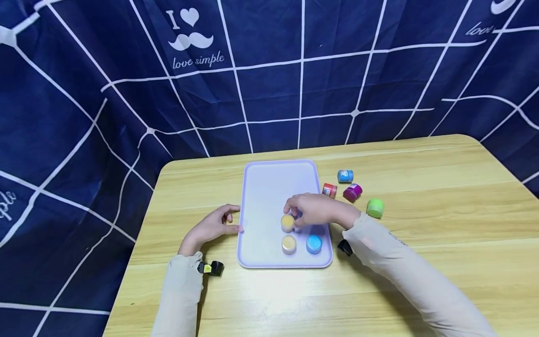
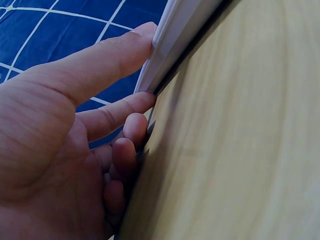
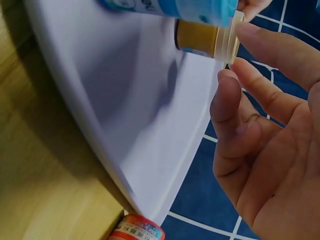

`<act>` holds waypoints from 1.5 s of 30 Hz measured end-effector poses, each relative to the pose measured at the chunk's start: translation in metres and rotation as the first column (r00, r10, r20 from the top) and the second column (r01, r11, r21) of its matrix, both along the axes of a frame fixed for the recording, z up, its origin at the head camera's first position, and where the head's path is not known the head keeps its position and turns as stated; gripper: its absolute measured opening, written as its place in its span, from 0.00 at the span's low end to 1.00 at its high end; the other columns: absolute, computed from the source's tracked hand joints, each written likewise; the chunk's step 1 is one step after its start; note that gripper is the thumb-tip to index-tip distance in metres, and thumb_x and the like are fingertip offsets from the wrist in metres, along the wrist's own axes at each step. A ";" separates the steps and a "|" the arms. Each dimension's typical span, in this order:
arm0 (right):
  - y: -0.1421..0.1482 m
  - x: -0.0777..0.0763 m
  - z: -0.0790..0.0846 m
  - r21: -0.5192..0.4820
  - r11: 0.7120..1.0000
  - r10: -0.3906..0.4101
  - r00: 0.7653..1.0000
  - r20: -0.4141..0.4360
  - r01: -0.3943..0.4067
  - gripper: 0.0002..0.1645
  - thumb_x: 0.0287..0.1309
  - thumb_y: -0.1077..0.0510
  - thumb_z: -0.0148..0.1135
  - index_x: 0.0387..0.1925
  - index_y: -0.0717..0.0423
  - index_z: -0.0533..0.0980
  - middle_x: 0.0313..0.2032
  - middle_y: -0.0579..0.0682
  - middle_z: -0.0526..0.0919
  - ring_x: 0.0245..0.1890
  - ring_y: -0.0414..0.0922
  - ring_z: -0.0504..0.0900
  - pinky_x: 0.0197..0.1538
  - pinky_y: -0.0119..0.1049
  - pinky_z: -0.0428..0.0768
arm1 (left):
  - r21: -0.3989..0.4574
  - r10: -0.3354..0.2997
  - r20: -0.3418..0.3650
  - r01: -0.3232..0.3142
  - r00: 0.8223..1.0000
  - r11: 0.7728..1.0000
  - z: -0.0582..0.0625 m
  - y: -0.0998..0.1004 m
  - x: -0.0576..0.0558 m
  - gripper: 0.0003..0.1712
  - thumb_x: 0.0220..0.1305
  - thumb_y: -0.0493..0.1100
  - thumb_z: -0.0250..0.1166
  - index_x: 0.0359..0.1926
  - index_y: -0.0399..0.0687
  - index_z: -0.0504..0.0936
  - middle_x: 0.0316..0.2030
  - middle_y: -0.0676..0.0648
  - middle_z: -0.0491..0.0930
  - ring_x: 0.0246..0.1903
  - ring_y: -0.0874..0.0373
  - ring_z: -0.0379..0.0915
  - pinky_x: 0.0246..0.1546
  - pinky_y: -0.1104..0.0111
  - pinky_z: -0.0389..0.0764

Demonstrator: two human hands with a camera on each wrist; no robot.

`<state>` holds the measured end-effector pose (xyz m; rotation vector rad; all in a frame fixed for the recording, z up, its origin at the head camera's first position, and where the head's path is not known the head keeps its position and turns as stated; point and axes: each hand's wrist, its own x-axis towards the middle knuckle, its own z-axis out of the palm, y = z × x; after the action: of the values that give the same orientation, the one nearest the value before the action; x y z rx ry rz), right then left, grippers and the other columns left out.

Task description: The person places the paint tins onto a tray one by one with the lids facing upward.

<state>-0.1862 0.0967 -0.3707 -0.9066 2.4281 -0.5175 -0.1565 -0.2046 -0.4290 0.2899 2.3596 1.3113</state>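
A pale lilac tray (image 1: 275, 187) lies on the table. My left hand (image 1: 214, 225) is at its left edge, with thumb and index fingertips touching the rim and the other fingers loosely bent. Over the tray, my right hand (image 1: 313, 209) pinches a small paint jar with deep yellow contents (image 1: 287, 223) between thumb and index finger. The right wrist view shows the fingertips at this jar's clear lid (image 3: 229, 41). Just nearer on the tray stands a paler yellow jar (image 1: 288, 245), with a blue jar (image 1: 314, 244) to its right.
Right of the tray, several jars are on the wooden table (image 1: 442, 196): a red one (image 1: 330, 190) close to the rim, a blue one (image 1: 345, 176), a purple one (image 1: 353, 192) and a green one (image 1: 375, 208). A dark blue curtain (image 1: 269, 93) hangs behind the table.
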 end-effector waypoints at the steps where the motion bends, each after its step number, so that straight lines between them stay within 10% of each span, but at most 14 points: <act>1: 0.001 0.000 0.000 -0.005 1.000 -0.001 1.000 -0.002 0.001 0.19 0.52 0.56 0.68 0.47 0.52 0.77 0.33 0.43 0.77 0.33 0.39 0.72 0.39 0.32 0.71 | 0.000 -0.003 -0.003 0.003 1.000 1.000 0.000 0.000 0.000 0.34 0.58 0.41 0.69 0.63 0.34 0.69 0.36 0.44 0.65 0.34 0.54 0.58 0.39 0.65 0.62; 24: 0.007 0.009 -0.007 -0.020 1.000 -0.023 1.000 0.019 0.024 0.16 0.59 0.56 0.64 0.50 0.51 0.77 0.31 0.42 0.78 0.31 0.38 0.73 0.38 0.31 0.73 | -0.024 -0.024 -0.015 0.023 1.000 0.999 -0.008 0.001 -0.002 0.36 0.57 0.45 0.70 0.63 0.37 0.69 0.36 0.46 0.65 0.34 0.55 0.59 0.37 0.67 0.63; 45: 0.058 0.003 0.057 -0.040 0.995 -0.097 0.989 -0.108 0.094 0.23 0.60 0.54 0.63 0.55 0.59 0.75 0.38 0.49 0.81 0.34 0.41 0.77 0.40 0.35 0.76 | -0.032 -0.031 -0.027 0.030 0.999 0.999 -0.008 -0.001 -0.002 0.36 0.58 0.45 0.70 0.64 0.37 0.69 0.36 0.46 0.64 0.34 0.55 0.59 0.36 0.68 0.63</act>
<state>-0.1828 0.1548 -0.3135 -0.8567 2.5798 -0.5590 -0.1588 -0.2057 -0.4367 0.3355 2.3865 1.2629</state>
